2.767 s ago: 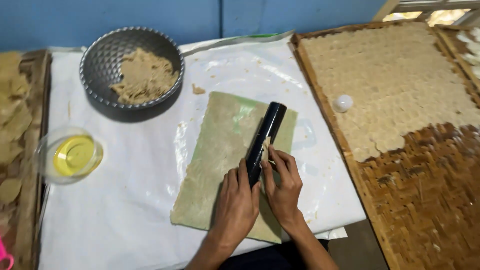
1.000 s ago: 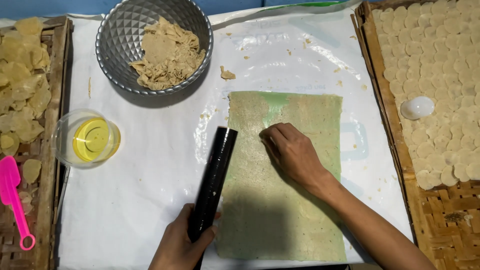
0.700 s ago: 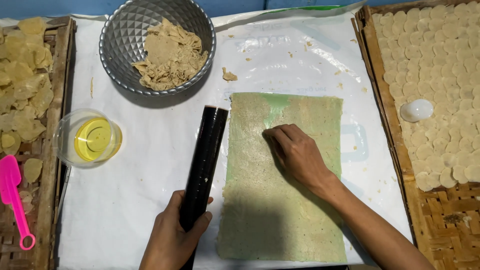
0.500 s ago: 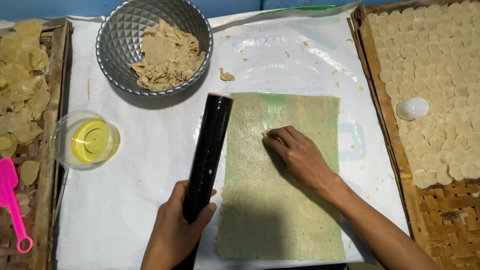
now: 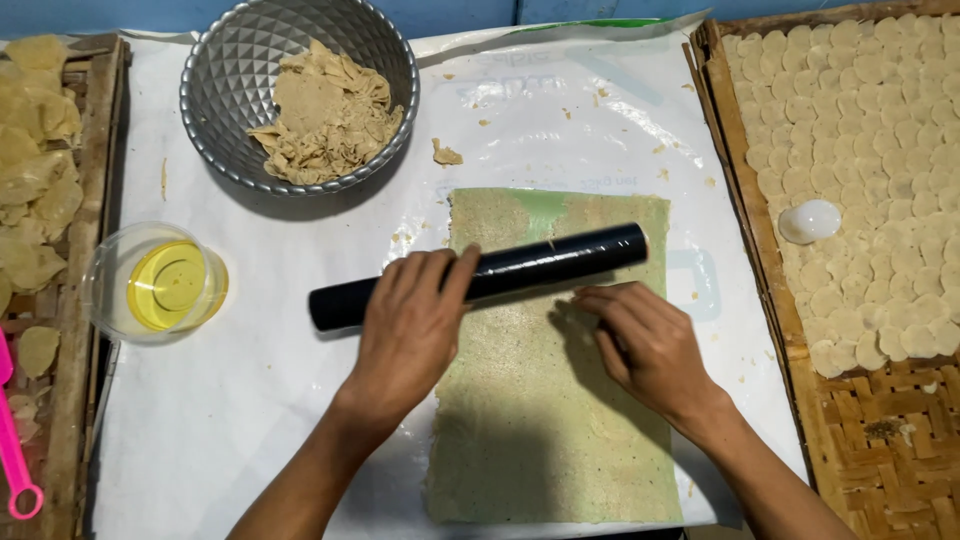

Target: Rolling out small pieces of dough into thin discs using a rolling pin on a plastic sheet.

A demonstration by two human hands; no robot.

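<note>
A flat rectangular sheet of pale greenish dough (image 5: 545,400) lies on white plastic sheeting (image 5: 250,420). A black cylindrical roller (image 5: 540,265) lies crosswise over the sheet's upper part, its left end past the dough's edge. My left hand (image 5: 410,325) rests on top of the roller's left half, fingers draped over it. My right hand (image 5: 645,345) lies palm down on the dough just below the roller's right half, fingers together and pressing the sheet.
A faceted metal bowl (image 5: 215,60) of dough scraps sits at upper left. A clear cup of yellow oil (image 5: 165,285) stands at left. A woven tray (image 5: 880,440) at right carries rows of small dough rounds and a white cap (image 5: 810,220). A pink tool (image 5: 15,460) lies far left.
The roller was held upright along the dough's left edge; it has been turned crosswise onto the sheet. My right hand has stayed on the dough and slid slightly down.
</note>
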